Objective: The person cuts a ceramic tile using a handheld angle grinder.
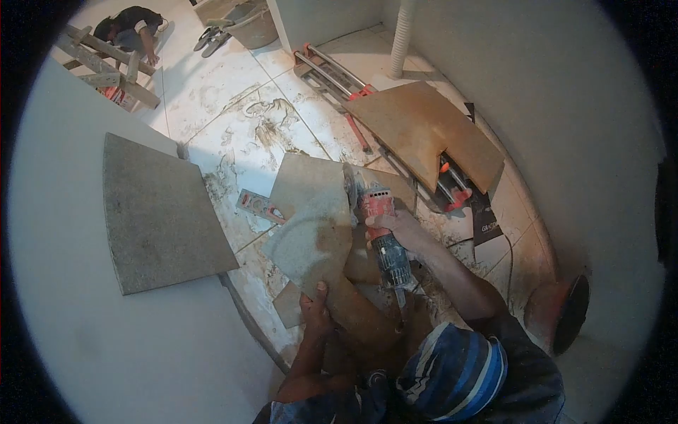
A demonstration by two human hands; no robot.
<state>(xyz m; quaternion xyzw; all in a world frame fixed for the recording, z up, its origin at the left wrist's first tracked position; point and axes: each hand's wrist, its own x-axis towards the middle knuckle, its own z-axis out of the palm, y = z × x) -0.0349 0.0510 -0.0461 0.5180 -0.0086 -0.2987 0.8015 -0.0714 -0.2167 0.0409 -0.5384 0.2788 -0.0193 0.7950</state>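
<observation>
My right hand (390, 225) is wrapped round the red and black body of an angle grinder (379, 206). The grinder's disc sits at the right edge of a dusty grey tile (311, 212), where the exact contact is blurred. At the tile's near end, my left hand (316, 308) grips the edge with its thumb on top. Other tile pieces (288, 305) lie beneath it. A small level-like tool (260, 206) rests on the floor to the left of the tile.
A brown notched tile (424, 127) lies over a rail tile cutter (339, 74). One large grey tile (159, 219) stands at left. A red bucket (551, 307) is at lower right. Farther back are sandals (212, 41), a tub (253, 30), a wooden trestle (106, 53) and a crouching person (134, 30).
</observation>
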